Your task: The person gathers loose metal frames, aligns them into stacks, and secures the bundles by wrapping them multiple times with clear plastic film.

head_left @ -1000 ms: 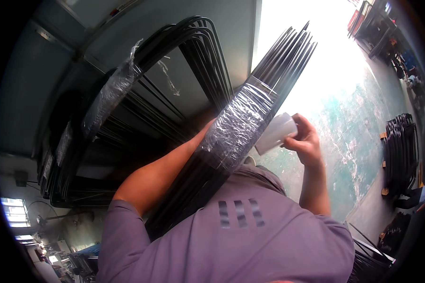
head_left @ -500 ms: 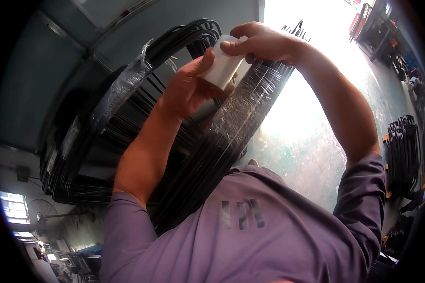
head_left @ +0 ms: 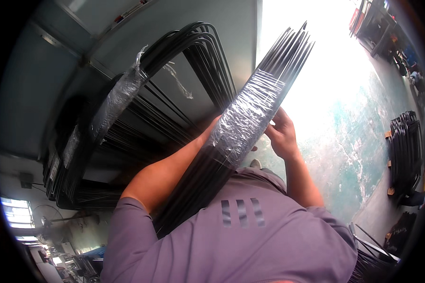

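Note:
A long bundle of thin black bars or tubes slants from my chest up to the right. Clear stretch film is wound in a crinkled band around its middle. My left forearm passes behind the bundle, which hides most of that hand; a fingertip shows past the lower right edge. At the bundle's right side is my right hand, its fingers curled and partly covered by the bars. A small whitish sliver shows between these fingers. The film roll seen earlier is otherwise out of sight.
Bent black tube frames stand stacked on the left, partly wrapped in film with a loose tail. Behind them rises a grey wall. More black bundles stand at the far right on the worn greenish floor.
Both hands have come down from above the bundle, with the white film roll, to behind and beside it. The wrapped band is now in full view.

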Action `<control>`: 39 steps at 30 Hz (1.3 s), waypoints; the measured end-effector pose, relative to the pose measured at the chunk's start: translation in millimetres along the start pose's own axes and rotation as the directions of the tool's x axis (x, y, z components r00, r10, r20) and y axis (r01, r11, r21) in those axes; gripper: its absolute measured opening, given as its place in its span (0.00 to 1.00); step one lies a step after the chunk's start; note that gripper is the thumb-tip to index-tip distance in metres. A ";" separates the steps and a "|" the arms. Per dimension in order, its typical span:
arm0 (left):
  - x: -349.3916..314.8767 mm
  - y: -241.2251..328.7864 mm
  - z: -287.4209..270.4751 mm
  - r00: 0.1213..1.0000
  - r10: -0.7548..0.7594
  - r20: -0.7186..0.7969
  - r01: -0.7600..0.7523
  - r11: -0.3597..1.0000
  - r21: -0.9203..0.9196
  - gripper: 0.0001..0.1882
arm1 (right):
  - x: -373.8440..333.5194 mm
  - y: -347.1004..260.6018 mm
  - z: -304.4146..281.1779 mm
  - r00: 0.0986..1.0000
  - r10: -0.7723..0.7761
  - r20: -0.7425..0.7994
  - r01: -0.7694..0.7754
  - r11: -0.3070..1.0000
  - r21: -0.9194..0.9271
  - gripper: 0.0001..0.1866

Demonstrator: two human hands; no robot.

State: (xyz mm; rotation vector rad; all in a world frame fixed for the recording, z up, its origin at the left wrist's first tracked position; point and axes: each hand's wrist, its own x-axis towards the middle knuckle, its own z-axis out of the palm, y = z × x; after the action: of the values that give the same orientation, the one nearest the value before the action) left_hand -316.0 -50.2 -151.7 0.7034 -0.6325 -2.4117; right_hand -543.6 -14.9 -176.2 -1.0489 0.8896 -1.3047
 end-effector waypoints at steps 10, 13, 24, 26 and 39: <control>0.4 52.1 7.9 0.970 0.226 -0.093 -0.208 0.963 0.171 0.17 | 9.3 -158.7 -63.5 0.838 -0.511 0.189 0.480 0.857 0.188 0.41; -2.5 82.9 32.3 0.946 0.326 0.000 -0.325 0.944 0.058 0.28 | 72.8 -220.7 4.2 0.844 -0.356 0.400 0.449 0.878 -0.167 0.32; -36.6 121.6 6.3 0.911 0.382 -0.153 -0.250 0.809 0.532 0.35 | 180.0 -158.5 107.0 0.841 0.107 0.531 0.518 0.130 -0.846 0.29; -22.7 93.4 -5.7 0.905 0.339 -0.256 -0.150 0.819 0.554 0.26 | 169.4 -150.6 95.0 0.872 -0.205 0.444 0.462 0.047 -0.886 0.23; 12.0 22.2 -16.2 0.994 0.047 -0.095 -0.024 0.972 0.234 0.19 | 9.9 -11.0 -7.1 0.996 0.065 0.054 -0.066 0.997 0.028 0.28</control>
State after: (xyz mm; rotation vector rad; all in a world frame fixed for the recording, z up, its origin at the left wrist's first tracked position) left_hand -306.8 -78.5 -155.5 0.8949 -0.8883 -2.2755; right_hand -552.9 -25.1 -167.3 -1.0181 0.8555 -1.2268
